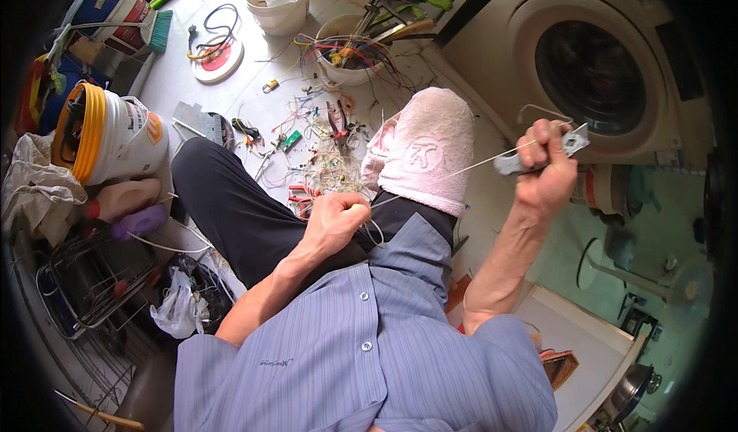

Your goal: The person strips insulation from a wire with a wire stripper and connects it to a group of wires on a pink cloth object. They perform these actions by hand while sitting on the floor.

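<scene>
My left hand (338, 220) is closed on a thin pale cable (477, 164) above my lap, with a loop hanging below it. The cable runs taut up to the right, where my right hand (544, 159) is wrapped round a grey metal hand tool (572, 141). A thin bent piece of wire or cable arches above that hand. A folded pink towel (427, 140) covers my right knee behind the cable. Beyond my lap, loose wire scraps (330, 163), red-handled cutters (338, 121) and a small green circuit board (290, 141) lie on the floor.
White-and-yellow buckets (127, 144) and bags (184, 301) crowd the left. A coiled cord on a round white object (217, 63) and tubs (280, 1) of wires and tools stand ahead. A washing machine (500, 48) is at the upper right; a white board (553, 324) lies behind my right arm.
</scene>
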The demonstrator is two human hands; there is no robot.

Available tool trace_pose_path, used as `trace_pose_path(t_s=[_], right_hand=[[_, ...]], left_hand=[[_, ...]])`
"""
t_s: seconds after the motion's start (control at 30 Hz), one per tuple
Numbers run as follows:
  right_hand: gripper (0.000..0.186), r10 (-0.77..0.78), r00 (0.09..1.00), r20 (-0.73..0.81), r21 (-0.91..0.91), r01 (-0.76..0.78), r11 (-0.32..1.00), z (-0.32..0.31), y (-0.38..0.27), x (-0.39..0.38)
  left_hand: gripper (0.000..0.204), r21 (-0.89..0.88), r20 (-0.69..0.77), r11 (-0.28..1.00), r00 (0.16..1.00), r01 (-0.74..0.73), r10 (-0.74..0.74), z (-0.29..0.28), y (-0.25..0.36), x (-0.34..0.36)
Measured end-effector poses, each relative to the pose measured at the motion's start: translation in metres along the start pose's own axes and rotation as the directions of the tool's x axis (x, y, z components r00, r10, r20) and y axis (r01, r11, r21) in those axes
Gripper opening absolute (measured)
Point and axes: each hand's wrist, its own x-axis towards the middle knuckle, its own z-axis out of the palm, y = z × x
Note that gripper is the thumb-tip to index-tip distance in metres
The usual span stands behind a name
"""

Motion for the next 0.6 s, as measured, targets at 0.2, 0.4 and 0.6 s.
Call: trace_pose_path(t_s=[0.2, 0.4, 0.6], right_hand=[[0.007, -0.073, 0.997, -0.007, 0.077, 0.073, 0.994, -0.041, -0.040, 0.046], [0.011, -0.111, 0.979, -0.171, 0.075, 0.126, 0.989, -0.094, -0.074, 0.078], [0.004, -0.104, 0.935, -0.339, -0.026, 0.101, 0.995, -0.136, -0.062, 0.081]], left_hand=[[0.020, 0.231, -0.056, 0.972, 0.997, -0.031, 0.045, -0.021, 0.006, -0.004], [0.026, 0.487, -0.069, 0.850, 0.962, -0.199, 0.265, -0.035, 0.020, 0.006], [0.024, 0.531, -0.041, 0.824, 0.965, -0.197, 0.258, -0.045, 0.034, 0.024]])
